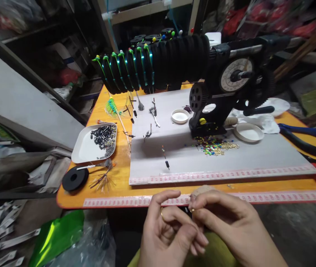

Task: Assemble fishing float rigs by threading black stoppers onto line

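My right hand [227, 217] pinches a tiny gold-coloured piece [193, 210] between thumb and fingertips; its exact kind is too small to tell. Close beside it, my left hand [171, 230], with a ring on one finger, has its fingers curled and the thumb pressed toward them. Whatever the left fingers hold, if anything, is hidden. Both hands are at the table's front edge, above my lap. Beyond them on the grey board [147, 163] lies a pile of coloured beads [209, 144], with small gold pieces [224, 147] alongside. A small black float-like piece [167, 164] lies nearer the left.
A black ribbed roller [174, 61] with green lines wound on it stands behind, joined to a dial [236, 75]. At left are a white tray [77, 150] of black pieces and a black spool [75, 178]. Pliers [305, 137] lie at right. Measuring tape [105, 201] runs along the edge.
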A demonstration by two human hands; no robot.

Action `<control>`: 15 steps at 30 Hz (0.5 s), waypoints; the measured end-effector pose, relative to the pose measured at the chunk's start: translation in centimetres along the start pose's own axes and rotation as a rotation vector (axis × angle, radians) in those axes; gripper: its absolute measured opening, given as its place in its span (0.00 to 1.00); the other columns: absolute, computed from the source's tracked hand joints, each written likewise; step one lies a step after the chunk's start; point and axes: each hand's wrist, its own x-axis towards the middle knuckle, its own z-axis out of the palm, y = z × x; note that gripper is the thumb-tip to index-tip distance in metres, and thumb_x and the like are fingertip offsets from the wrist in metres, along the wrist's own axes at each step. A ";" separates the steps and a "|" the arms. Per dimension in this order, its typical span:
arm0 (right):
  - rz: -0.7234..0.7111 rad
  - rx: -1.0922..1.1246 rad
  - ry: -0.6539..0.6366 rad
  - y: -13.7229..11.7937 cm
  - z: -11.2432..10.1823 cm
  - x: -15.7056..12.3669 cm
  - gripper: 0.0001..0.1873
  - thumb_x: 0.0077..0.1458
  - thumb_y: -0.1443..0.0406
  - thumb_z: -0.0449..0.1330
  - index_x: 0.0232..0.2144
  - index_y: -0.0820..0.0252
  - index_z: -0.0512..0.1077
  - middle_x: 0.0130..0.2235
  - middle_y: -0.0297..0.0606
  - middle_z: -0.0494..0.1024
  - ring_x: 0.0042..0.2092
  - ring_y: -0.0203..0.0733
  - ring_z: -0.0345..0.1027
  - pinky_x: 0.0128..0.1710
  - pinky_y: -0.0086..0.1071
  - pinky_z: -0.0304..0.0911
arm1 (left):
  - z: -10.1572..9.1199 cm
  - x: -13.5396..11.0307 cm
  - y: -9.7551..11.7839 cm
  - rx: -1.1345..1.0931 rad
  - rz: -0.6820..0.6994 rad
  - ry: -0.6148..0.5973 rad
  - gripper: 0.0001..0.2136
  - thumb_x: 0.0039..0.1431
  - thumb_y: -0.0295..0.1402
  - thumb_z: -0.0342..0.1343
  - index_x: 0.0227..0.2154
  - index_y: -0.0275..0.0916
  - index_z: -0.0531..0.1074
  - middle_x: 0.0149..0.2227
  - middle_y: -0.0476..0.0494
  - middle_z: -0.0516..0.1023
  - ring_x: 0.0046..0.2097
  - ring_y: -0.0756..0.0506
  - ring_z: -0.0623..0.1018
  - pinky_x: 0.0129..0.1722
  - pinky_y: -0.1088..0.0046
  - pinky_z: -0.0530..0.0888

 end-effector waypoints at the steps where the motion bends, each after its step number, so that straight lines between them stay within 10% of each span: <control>1: 0.015 -0.005 -0.006 0.1 -0.1 -0.1 0.03 0.54 0.64 0.70 0.29 0.50 0.80 0.30 0.30 0.81 0.26 0.31 0.75 0.28 0.19 0.73 | 0.0 0.0 0.0 0.000 -0.005 -0.003 0.21 0.54 0.39 0.71 0.48 0.43 0.71 0.24 0.53 0.82 0.23 0.55 0.79 0.25 0.85 0.74; 15: 0.016 -0.103 -0.050 -0.1 0.0 -0.2 0.04 0.56 0.62 0.69 0.29 0.50 0.79 0.29 0.31 0.80 0.28 0.33 0.76 0.30 0.20 0.73 | 0.0 -0.1 0.1 0.005 0.047 -0.001 0.20 0.56 0.37 0.69 0.48 0.44 0.71 0.25 0.54 0.80 0.24 0.55 0.80 0.26 0.85 0.74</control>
